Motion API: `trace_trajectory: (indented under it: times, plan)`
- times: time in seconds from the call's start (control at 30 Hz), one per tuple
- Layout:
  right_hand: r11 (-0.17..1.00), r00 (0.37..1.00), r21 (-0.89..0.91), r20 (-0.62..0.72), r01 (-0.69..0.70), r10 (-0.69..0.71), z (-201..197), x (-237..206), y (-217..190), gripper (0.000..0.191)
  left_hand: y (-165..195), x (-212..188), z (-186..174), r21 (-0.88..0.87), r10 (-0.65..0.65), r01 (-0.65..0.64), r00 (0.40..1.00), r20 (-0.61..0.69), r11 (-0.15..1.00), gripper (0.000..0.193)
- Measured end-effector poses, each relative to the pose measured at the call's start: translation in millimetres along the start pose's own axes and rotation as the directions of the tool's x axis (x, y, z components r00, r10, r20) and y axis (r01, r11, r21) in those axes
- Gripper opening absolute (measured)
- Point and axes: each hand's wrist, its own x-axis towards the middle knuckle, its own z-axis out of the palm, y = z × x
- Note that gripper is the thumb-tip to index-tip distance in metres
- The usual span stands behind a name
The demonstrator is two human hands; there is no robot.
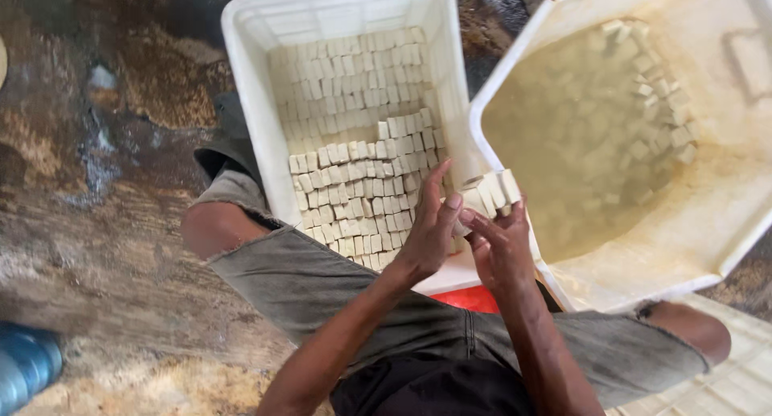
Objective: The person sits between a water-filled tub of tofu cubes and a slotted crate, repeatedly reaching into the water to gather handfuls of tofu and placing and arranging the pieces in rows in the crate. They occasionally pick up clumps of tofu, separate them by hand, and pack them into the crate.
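The tofu blocks, a short row of pale rectangular pieces, are held up between the two hands just over the gap where the white crate and the white tub meet, near the crate's near right corner. The row is clasped from below and behind by the right hand, whose fingers are curled up around the pieces, while the left hand is pressed flat against the row's left end, fingers straight and together, nothing clenched.

To do this step well, the row is best kept squeezed evenly from both ends, so that no middle piece slips out; such soft, wet blocks are judged likely to crumble if pinched at one point. The blocks are best kept upright and aligned, as the packed blocks in the crate already are: tight rows fill the crate's near half in an upper layer, and a lower layer shows toward its far edge. The open space lies just beyond the upper rows, and a gentle lowering rather than a drop is advised.

In the tub, cloudy liquid is seen, with loose blocks gathered along its far right wall. Both containers are set on a wet, stained floor, with the person's knees in grey shorts below them.
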Motion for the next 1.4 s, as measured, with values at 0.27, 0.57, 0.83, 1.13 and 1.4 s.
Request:
trace_trajectory:
  times: [0.27, 0.57, 0.83, 1.13, 1.4]
  plan:
    - [0.984, 0.933, -0.028, 0.313, -0.176, 0.176, 25.4, 146.0, 55.5, 0.084, -27.9, 90.2, -222.8, 0.138, -0.086, 0.159, 0.899, -0.430, 0.978, 0.047]
    - [0.126, 0.580, -0.657, 0.726, 0.743, 0.368, 137.7, 298.0, 137.1, 0.088, -46.6, 169.5, -261.6, 0.390, -0.091, 0.283, 0.892, -0.443, 0.876, 0.043]
    - [-0.335, 0.406, -0.230, 0.473, 0.914, 0.782, 147.3, 294.2, 181.9, 0.060, -61.7, 188.5, -259.3, 0.557, -0.260, 0.397, 0.914, -0.311, 0.730, 0.042]
    - [-0.154, 0.713, -0.741, 0.534, 0.654, 0.455, 115.4, 288.8, 195.8, 0.034, -83.0, 180.3, -257.9, 0.548, -0.192, 0.329, 0.936, -0.294, 0.769, 0.044]
    - [-0.171, 0.614, -0.591, 0.768, 0.789, 0.179, 114.8, 277.9, 232.2, 0.047, -73.4, 167.1, -277.9, 0.766, 0.011, 0.152, 0.979, -0.203, 0.624, 0.060]
